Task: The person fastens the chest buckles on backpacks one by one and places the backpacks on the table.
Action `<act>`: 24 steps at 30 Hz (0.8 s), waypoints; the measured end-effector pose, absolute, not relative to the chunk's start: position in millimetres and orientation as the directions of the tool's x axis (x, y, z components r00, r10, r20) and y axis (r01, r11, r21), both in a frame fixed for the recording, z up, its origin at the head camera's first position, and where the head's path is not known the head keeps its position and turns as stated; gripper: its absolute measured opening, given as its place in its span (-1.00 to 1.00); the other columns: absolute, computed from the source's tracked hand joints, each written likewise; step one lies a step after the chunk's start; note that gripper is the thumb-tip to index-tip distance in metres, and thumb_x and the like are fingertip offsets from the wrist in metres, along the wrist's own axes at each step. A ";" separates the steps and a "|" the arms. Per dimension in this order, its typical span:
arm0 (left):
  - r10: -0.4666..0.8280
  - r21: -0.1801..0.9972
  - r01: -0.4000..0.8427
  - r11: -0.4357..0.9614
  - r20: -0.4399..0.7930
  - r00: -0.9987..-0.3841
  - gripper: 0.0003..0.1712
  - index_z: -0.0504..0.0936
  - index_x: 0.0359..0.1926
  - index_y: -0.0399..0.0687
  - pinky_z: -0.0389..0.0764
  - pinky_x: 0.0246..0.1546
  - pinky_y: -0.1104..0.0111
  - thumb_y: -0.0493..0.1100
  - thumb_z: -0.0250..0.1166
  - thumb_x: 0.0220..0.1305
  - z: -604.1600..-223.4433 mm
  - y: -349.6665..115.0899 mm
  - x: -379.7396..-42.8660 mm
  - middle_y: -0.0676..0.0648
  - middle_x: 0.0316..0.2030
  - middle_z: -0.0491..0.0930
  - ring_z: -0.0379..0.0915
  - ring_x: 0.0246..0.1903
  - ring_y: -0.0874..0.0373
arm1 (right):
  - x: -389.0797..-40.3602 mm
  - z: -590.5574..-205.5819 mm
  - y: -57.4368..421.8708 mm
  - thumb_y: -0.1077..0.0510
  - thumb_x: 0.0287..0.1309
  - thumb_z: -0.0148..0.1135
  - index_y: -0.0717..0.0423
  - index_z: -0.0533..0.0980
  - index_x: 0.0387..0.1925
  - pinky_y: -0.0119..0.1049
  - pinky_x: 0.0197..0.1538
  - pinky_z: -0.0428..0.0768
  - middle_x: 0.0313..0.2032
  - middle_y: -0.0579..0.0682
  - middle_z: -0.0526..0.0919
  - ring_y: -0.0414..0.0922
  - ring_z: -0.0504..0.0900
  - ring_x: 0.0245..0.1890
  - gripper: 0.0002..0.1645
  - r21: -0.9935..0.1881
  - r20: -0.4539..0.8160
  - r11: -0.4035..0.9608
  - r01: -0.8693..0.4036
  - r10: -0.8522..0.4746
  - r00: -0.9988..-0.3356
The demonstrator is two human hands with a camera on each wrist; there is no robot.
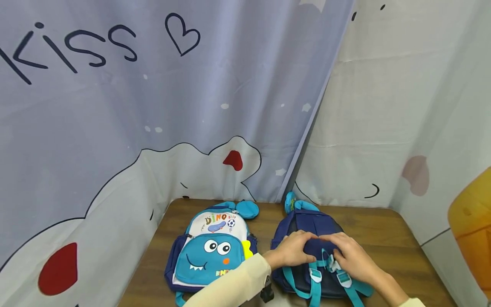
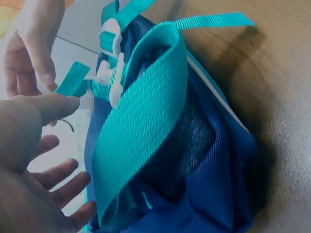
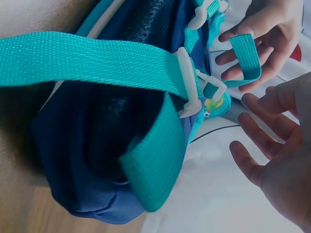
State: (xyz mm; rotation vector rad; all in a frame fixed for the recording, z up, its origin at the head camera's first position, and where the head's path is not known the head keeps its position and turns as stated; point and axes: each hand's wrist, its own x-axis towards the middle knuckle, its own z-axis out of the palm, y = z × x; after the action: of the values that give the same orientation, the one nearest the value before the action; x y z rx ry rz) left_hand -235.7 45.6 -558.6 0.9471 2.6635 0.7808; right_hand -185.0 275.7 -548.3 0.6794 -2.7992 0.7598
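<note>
A navy backpack (image 1: 303,226) lies on the table with its back side and turquoise straps (image 2: 146,116) facing up. White plastic buckles (image 1: 315,275) sit on those straps, and a loose turquoise strap end (image 3: 248,58) sticks up in the right wrist view. My left hand (image 1: 293,249) hovers over the left part of this bag, fingers spread and relaxed, gripping nothing. From the right, my right hand (image 1: 354,258) reaches over the same bag, its fingers loosely bent and its thumb close to a white clip (image 1: 334,265). In the head view the fingertips of both hands nearly meet.
Left of the navy bag lies a second backpack (image 1: 209,264), blue and white with a dinosaur face and a round turquoise pouch (image 1: 247,209). Both stand on a brown wooden table (image 1: 383,238). Printed curtains (image 1: 215,85) hang right behind the table's far edge.
</note>
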 end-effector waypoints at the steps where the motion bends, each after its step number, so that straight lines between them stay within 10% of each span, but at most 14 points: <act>1: 0.639 0.547 0.527 0.651 -0.020 -0.769 -0.30 0.53 0.43 0.26 0.53 0.20 0.11 0.11 0.51 0.31 -558.7 47.0 -234.9 0.09 0.28 0.58 0.48 0.29 0.22 | -185.4 -549.4 277.3 0.51 0.18 0.29 -0.07 0.63 0.27 0.09 0.11 0.64 0.15 -0.22 0.71 -0.09 0.63 0.17 -0.31 -0.448 0.258 0.768 -0.458 -0.379 -0.889; 24: 0.708 0.532 0.587 0.610 -0.033 -0.706 -0.41 0.56 0.39 0.36 0.49 0.06 0.27 0.28 0.31 0.40 -566.1 83.3 -222.9 0.25 0.23 0.62 0.52 0.19 0.30 | -176.9 -577.7 312.7 0.35 0.13 0.49 0.00 0.63 0.25 0.15 0.12 0.49 0.07 -0.20 0.75 0.01 0.63 0.12 -0.38 -0.492 0.161 0.820 -0.292 -0.244 -0.956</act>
State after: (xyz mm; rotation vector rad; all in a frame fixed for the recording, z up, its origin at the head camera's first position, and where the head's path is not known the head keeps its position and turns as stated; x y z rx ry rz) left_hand -222.9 83.3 -566.1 1.0626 2.5964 0.7297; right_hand -176.9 312.7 -577.7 0.4297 -2.9098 0.8091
